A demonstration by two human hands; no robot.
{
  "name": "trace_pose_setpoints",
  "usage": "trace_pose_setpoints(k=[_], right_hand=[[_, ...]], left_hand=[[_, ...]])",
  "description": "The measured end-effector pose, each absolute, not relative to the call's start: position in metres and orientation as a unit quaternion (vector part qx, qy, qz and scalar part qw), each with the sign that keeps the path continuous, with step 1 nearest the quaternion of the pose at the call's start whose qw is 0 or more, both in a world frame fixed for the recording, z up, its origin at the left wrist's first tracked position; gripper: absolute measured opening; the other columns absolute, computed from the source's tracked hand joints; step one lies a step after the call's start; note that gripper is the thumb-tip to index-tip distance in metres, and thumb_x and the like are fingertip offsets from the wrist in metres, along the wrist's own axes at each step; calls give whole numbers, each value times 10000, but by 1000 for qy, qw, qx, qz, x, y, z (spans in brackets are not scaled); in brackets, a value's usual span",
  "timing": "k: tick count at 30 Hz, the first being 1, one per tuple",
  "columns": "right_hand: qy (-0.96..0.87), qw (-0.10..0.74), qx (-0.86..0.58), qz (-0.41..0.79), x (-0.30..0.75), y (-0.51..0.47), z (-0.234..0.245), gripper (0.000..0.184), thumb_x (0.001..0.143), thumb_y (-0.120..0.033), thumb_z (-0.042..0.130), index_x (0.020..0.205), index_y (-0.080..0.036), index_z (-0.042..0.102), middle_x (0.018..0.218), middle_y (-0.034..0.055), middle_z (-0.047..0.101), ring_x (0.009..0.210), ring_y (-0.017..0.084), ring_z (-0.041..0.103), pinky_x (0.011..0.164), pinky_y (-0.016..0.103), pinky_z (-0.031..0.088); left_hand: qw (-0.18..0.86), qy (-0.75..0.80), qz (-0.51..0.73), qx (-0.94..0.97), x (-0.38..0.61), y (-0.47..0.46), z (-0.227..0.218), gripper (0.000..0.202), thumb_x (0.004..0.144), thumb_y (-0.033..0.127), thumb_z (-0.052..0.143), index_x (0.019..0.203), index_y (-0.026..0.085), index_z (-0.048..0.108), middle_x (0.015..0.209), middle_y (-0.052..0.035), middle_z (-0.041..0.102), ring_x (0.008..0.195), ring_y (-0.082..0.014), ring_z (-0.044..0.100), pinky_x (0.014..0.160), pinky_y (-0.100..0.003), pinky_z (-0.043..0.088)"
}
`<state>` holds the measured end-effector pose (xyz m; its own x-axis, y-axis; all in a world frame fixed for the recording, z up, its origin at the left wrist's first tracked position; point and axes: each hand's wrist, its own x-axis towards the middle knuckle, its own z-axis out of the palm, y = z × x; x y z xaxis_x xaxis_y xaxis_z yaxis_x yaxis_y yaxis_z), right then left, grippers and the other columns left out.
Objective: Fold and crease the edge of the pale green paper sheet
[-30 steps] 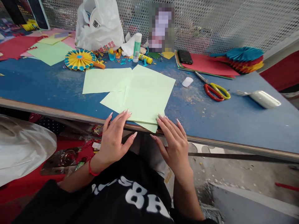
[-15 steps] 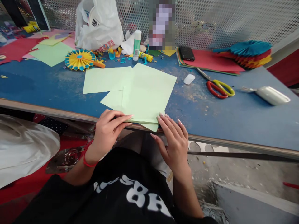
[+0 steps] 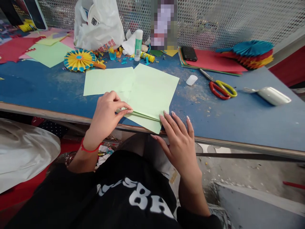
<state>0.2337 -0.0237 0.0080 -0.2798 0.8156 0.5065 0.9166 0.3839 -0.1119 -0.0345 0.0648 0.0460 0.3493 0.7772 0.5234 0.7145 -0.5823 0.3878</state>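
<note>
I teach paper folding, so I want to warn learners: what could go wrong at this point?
The green sheet overhangs the table edge, so the unsupported corner may crease crooked. The left hand lifts the fold while the right hand pins only one end; the sheet could pivot. Loose sheets beneath may shift.

- Bright, even daylight falls across the blue counter (image 3: 238,121); shadows under things are soft and short.
- Counter edges bow from wide-lens distortion.
- A pixelated patch (image 3: 164,24) hides something at the far edge.
- Focus is sharp throughout.
</note>
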Motion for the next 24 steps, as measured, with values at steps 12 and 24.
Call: trace_pose_setpoints(k=[12,24], right_hand=[[-796,211,-559,-94,228,-33,6,804,1089,-552,505,1755,-244,175,1696,107,483,1579,347,428,1311,571,228],[-802,225,-543,-103,233,-32,3,719,1091,-549,516,1694,-197,345,1678,121,506,1559,345,459,1294,551,263]], left_hand=[[-78,426,335,837,-18,28,32,170,1041,44,545,1090,148,669,1058,-100,766,969,-258,694,831,-397,533],[-132,443,270,845,-15,0,27,338,1068,98,517,1376,81,656,1394,-153,726,1230,-339,693,1007,-482,517]])
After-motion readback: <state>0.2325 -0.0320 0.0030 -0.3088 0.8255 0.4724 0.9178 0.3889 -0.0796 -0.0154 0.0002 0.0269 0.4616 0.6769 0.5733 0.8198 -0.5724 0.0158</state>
